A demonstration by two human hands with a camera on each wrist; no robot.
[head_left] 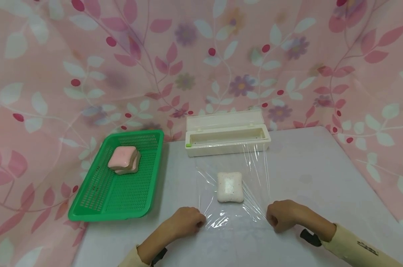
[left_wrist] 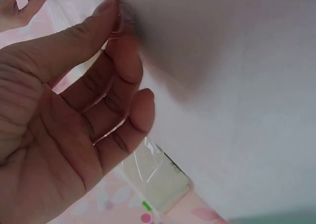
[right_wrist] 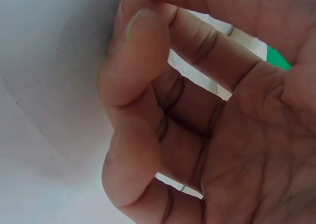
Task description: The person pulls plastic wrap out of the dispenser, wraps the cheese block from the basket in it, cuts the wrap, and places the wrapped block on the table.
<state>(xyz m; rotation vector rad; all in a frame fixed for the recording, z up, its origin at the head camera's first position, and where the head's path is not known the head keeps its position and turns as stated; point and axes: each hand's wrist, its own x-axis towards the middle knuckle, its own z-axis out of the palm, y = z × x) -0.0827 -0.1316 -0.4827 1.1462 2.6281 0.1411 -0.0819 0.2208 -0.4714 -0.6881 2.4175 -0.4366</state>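
Filling the background: pink floral cloth (head_left: 241,76). White table (head_left: 305,178) in front, back edge up near the cloth. Green perforated basket (head_left: 111,216) at the table's left edge, toward the back-left corner. Clear film (head_left: 221,218) spread over mid-table, shiny creases running toward the near edge. Cream dispenser box (head_left: 228,149) at the middle of the back edge, lid standing up; film runs out from its front. Right sleeve (head_left: 351,246), beige, comes in from the table's near side; dark lettering (head_left: 367,247) on it, too small to read. Stacked pink blocks (head_left: 123,156) in the basket's back half, by its left wall. Left hand (head_left: 188,221): thumb and fingertip pinching film at the sheet's near-left corner. Right hand (head_left: 283,215): fingers curled, gripping film at the near-right corner. White speckled block (head_left: 229,187) mid-table, inside the film's outline, between box and hands, clear of both; can't tell if film goes over or under it. Black wrist piece (head_left: 310,237) below the right wrist. Smallest: green tab (head_left: 188,145), left end of the box's front rim.
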